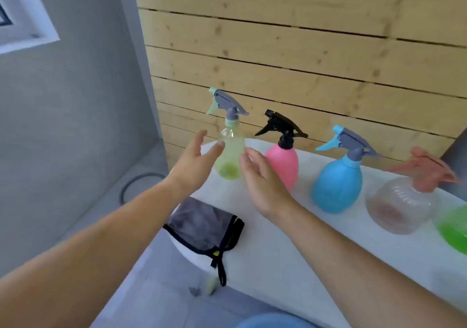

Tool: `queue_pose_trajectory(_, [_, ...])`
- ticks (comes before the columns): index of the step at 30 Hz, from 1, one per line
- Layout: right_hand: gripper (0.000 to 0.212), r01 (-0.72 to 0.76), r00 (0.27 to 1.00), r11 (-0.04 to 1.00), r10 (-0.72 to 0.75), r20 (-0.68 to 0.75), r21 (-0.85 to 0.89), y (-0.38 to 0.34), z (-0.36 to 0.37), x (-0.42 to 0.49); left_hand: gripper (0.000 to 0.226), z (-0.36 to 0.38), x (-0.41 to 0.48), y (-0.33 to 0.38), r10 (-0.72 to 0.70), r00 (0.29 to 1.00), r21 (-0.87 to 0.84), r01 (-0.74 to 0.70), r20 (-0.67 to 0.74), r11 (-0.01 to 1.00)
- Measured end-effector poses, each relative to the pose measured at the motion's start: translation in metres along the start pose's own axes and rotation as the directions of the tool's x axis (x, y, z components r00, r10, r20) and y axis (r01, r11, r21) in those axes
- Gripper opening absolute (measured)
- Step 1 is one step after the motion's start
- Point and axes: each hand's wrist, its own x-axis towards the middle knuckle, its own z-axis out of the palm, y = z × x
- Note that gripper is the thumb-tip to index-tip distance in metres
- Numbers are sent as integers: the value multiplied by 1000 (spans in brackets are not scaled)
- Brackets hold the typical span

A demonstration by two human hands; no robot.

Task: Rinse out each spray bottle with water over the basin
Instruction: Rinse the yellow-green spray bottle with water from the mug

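Wooden planks (303, 37) back a white ledge (290, 246) where the spray bottles stand upright in a row. From the right edge they run: a green bottle (454, 229), cut off by the frame, a clear round bottle (399, 206), a blue bottle (336, 186), a pink bottle (283, 166), and a slim yellow-green bottle (231, 160) at the far left end. The left hand (193, 162) and right hand (262, 183) flank that last bottle, fingers straight and spread, grasping nothing. The left fingertips overlap its shoulder, though whether they touch it is unclear. A grey cloth (202, 224) with black trim lies nearer. Its small yellow tag is too blurred to read.
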Motion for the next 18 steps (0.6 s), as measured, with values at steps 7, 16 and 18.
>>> queue_pose_trajectory(7, [55, -9, 1000, 998, 7, 21, 64, 13, 21, 17, 75, 23, 31, -18, 95, 995, -48, -93, 26, 994])
queue_pose_trajectory(16, [33, 58, 998, 987, -55, -23, 153, 4, 16, -14, 59, 26, 6, -25, 217, 974, -58, -220, -67, 974])
queue_pose_trajectory(18, [25, 77, 997, 985, -75, -18, 154, -2, 13, -30, 55, 22, -15, -17, 247, 965, -95, -255, -88, 962])
